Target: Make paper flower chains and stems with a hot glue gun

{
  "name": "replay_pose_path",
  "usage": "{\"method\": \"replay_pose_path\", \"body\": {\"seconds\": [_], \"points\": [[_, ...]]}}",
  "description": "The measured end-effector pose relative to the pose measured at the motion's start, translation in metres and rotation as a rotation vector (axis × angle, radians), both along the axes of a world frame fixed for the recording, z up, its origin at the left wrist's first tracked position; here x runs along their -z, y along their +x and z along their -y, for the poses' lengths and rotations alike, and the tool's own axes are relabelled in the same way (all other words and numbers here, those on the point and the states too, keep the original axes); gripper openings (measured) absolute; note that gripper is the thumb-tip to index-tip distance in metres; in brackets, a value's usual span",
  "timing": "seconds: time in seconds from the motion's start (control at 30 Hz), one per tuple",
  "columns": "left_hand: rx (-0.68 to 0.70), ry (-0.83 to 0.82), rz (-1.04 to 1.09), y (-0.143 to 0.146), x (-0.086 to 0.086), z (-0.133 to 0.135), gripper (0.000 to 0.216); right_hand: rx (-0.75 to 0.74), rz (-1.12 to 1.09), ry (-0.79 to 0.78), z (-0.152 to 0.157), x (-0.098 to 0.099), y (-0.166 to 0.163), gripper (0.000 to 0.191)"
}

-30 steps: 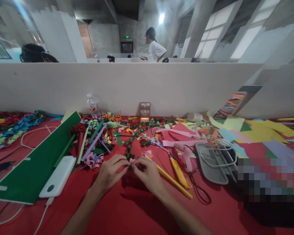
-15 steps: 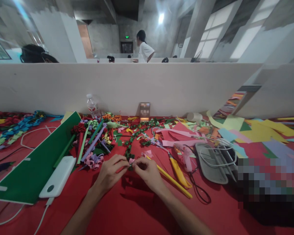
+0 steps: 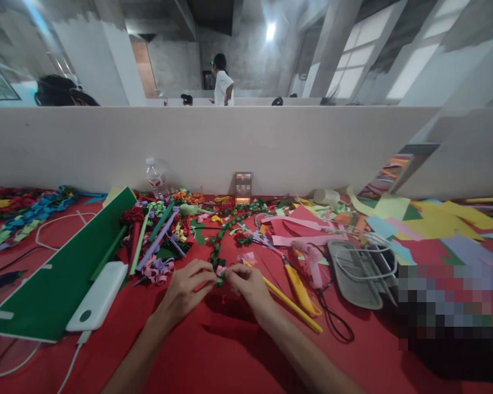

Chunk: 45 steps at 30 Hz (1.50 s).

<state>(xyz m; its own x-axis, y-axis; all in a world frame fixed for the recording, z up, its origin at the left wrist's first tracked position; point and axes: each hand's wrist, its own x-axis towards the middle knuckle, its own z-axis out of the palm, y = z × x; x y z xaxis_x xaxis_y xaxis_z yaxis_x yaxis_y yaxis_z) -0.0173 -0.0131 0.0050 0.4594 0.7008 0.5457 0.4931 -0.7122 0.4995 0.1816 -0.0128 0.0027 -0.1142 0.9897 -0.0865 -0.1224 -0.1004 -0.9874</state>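
Observation:
My left hand (image 3: 187, 290) and my right hand (image 3: 248, 284) meet at the middle of the red table (image 3: 213, 355), fingertips pinched together on the near end of a green paper garland (image 3: 218, 249). The garland runs away from my hands toward the back wall. A small pink paper piece (image 3: 221, 270) sits right at my fingertips. Both hands are closed in a pinch on the garland's end.
A yellow stick (image 3: 287, 301), a yellow-handled cutter (image 3: 298, 284) and a pink glue gun (image 3: 312, 260) lie right of my hands. A white power bank (image 3: 96, 295) rests on a green board (image 3: 61, 273) at left. Paper flowers (image 3: 160, 235), coloured sheets (image 3: 435, 219), a water bottle (image 3: 155, 176) stand farther back.
My hands have stayed at the same spot, fingers shifting slightly on the garland's end. The person in white beyond the partition has walked to the left.

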Motion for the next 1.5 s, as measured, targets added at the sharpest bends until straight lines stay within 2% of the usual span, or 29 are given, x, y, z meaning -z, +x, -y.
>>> {"method": "replay_pose_path", "body": {"seconds": [0.1,0.2,0.33,0.57,1.0,1.23,1.5], "points": [[-0.017,-0.1,0.118,0.002,0.003,-0.001,0.011,0.004,-0.056,-0.01,0.0,-0.002,0.002,0.031],[-0.072,-0.269,0.306,0.006,0.008,-0.003,0.006,-0.014,-0.057,0.016,0.001,-0.003,0.001,0.033],[-0.115,-0.453,0.522,0.012,0.014,-0.009,0.012,0.003,0.019,0.089,0.002,-0.002,-0.002,0.035],[-0.258,-0.645,0.689,0.019,0.015,-0.011,0.025,-0.03,-0.008,0.146,-0.002,0.01,-0.002,0.038],[-0.287,-0.678,0.764,0.018,0.01,-0.009,0.028,0.004,-0.071,0.214,0.002,0.013,-0.01,0.037],[-0.232,-0.686,0.743,0.02,0.009,-0.009,0.031,0.047,-0.048,0.246,0.003,0.01,-0.009,0.033],[-0.058,-0.789,0.817,0.02,0.017,-0.011,0.037,0.101,0.006,0.273,-0.001,0.012,-0.008,0.027]]}}
